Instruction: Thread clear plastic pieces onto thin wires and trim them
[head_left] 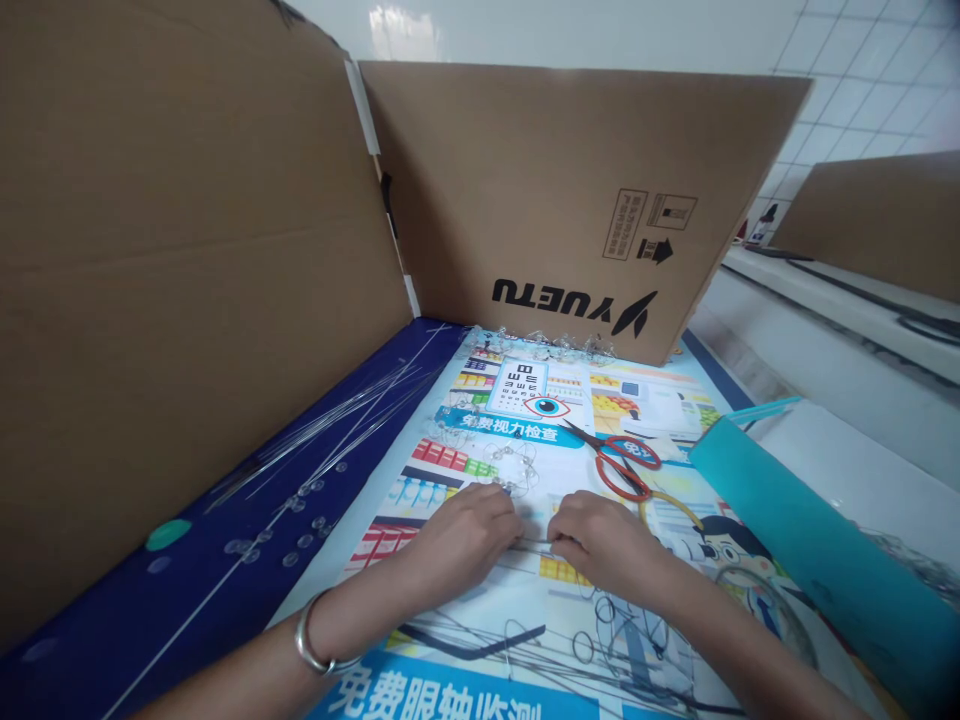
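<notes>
Both hands are low over a printed poster sheet (517,515), a short gap apart. My left hand (480,525), a silver bangle on its wrist, is closed in a pinch. Facing it, my right hand (592,535) is pinched shut too. A thin wire (535,547) seems to run between the fingertips; its ends are hidden in the fingers. Just beyond my left hand lies a ring of clear beads (514,468). Red-handled scissors (626,468) rest with blades apart beyond my right hand. Loose wires and small wire loops (600,645) are nearer my body.
Long thin wires (330,415) and loose clear beads (304,540) lie on the blue surface at left. Cardboard panels (585,200) wall the left and back. At right stands a teal box (817,540). More clear beadwork (555,345) lines the back panel's foot.
</notes>
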